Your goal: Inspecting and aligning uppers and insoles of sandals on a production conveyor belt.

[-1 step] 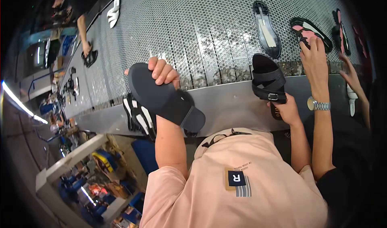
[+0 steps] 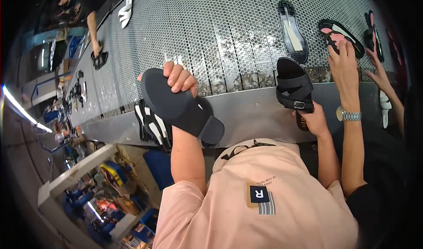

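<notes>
My left hand (image 2: 180, 79) grips a black sandal (image 2: 178, 108) turned sole-up, held over the near edge of a perforated grey conveyor belt (image 2: 211, 33). My right hand (image 2: 315, 121) holds a second black sandal (image 2: 294, 90) by its heel; this one has wide straps and a metal buckle, and its toe rests at the belt's metal edge (image 2: 251, 112). A black sandal with white stripes (image 2: 152, 123) lies at the rim just left of my left forearm.
Beside me on the right, another person's hand with a wristwatch (image 2: 346, 68) touches a pink-and-black sandal (image 2: 339, 35). A black sandal with a clear strap (image 2: 291, 28) and a white sandal (image 2: 125, 11) lie on the belt. A far person's hand (image 2: 94, 50) handles a dark sandal (image 2: 100, 59).
</notes>
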A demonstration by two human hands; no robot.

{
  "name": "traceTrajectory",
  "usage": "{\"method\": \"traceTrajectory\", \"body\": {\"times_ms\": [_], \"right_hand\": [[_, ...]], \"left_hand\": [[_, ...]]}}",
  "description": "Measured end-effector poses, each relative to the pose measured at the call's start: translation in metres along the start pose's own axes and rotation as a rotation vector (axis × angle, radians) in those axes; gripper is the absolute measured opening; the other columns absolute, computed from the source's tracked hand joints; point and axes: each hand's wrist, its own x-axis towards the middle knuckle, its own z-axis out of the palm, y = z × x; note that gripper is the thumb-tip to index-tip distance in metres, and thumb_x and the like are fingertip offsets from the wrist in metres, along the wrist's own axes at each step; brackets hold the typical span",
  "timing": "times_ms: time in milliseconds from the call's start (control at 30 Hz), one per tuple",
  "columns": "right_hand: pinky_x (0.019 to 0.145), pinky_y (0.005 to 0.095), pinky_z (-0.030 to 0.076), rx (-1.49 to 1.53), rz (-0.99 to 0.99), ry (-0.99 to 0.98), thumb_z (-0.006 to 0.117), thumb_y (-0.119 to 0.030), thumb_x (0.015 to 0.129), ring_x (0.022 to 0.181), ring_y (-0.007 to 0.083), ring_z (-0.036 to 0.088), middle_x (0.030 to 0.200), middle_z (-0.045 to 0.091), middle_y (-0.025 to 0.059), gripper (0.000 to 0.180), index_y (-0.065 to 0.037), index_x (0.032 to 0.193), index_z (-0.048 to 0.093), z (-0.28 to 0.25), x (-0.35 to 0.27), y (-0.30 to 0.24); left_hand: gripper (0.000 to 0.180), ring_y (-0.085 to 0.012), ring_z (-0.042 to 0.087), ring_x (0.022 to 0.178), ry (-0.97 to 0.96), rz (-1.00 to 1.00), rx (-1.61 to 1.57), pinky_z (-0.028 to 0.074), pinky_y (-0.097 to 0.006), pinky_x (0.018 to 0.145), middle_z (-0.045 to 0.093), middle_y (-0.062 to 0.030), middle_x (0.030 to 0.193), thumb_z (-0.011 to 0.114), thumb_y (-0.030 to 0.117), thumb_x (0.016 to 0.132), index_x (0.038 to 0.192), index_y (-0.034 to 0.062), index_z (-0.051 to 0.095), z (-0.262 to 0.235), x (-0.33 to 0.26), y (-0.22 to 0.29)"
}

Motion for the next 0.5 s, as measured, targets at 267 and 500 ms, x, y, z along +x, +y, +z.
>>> {"method": "traceTrajectory", "body": {"times_ms": [267, 500], "right_hand": [[0.063, 0.0237, 0.046, -0.081, -0.062, -0.067, 0.062, -0.003, 0.083, 0.07, 0.008, 0.058, 0.079, 0.066, 0.0023, 0.01, -0.002, 0.093, 0.064, -0.009, 0.0, 0.0], [0.067, 0.0265, 0.049, -0.137, -0.018, -0.103, 0.06, 0.001, 0.083, 0.075, 0.0121, 0.062, 0.081, 0.065, 0.0056, 0.013, 0.0, 0.096, 0.062, -0.035, -0.004, 0.013]], "left_hand": [[0.06, -0.013, 0.053, 0.057, -0.08, 0.081, -0.116, 0.038, -0.026, 0.054, 0.051, -0.0032, 0.067, 0.056, 0.064, 0.079, 0.085, 0.0045, 0.05, 0.008, -0.008, -0.034], [0.052, -0.0123, 0.052, 0.057, 0.048, 0.088, -0.075, 0.038, -0.027, 0.053, 0.051, -0.0018, 0.067, 0.061, 0.056, 0.081, 0.087, 0.0042, 0.053, -0.004, -0.005, -0.056]]}}
